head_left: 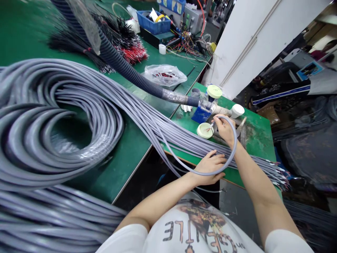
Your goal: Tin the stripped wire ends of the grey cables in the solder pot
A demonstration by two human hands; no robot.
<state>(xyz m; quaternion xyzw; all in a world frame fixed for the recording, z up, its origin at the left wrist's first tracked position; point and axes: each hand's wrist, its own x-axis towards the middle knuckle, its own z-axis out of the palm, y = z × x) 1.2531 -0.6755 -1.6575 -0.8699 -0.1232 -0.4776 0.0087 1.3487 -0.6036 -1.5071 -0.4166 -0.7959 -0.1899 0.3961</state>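
My right hand (224, 129) pinches a grey cable (235, 138) near its stripped end. Thin bare wires (209, 129) fan out from that end over a small round pale-green pot (201, 133); whether they touch its contents I cannot tell. From the pinch, the cable loops round in front of my right forearm and passes over the back of my left hand (210, 168). That hand lies flat with its fingers stretched out on a long bundle of grey cables (184, 137). Stripped ends (280, 175) of the bundle lie at the right.
Large cable coils (102, 140) cover the left of the green table (142, 154). A ribbed dark hose (126, 72) crosses above, towards a blue block (201, 114). Behind lie black and red wires (134, 52), a plastic bag (165, 75) and a blue bin (152, 26).
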